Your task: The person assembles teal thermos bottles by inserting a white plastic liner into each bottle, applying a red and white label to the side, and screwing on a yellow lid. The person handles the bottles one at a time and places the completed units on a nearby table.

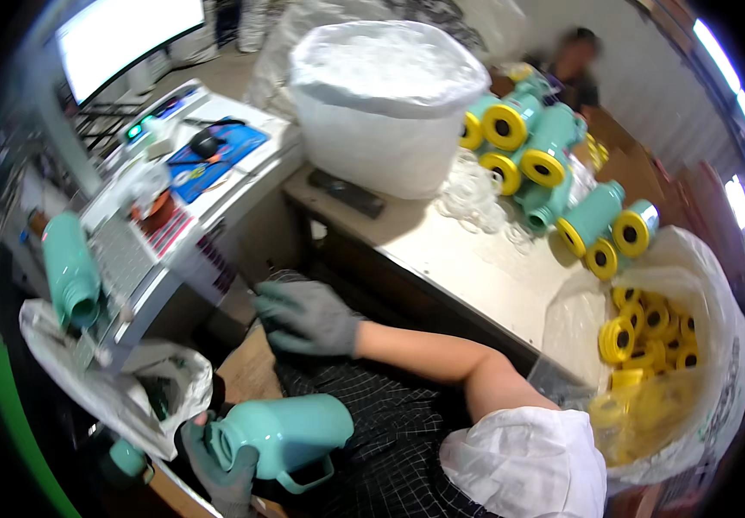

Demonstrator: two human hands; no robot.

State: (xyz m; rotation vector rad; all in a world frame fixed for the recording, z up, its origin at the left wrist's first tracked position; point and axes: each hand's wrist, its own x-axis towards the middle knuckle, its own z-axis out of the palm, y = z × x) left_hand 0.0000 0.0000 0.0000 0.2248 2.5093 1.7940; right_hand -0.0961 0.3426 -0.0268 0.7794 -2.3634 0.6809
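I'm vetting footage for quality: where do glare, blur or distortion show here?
Head view: the screen and strip lights glare white; the person at the back is blurred; edges bow toward the rim and corners go black; the teal jug in the left hand looks fairly clear.

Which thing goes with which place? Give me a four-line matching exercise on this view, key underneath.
1. Green bottle at lower centre
2. Heap of yellow parts
3. Pile of translucent rings
4. Right hand

A. In the plastic bag at the right
B. Over the dark checked cloth
C. In the left hand, gripped at its mouth end
D. On the pale table, beside the white-lined bin

Pairs: 1-C, 2-A, 3-D, 4-B
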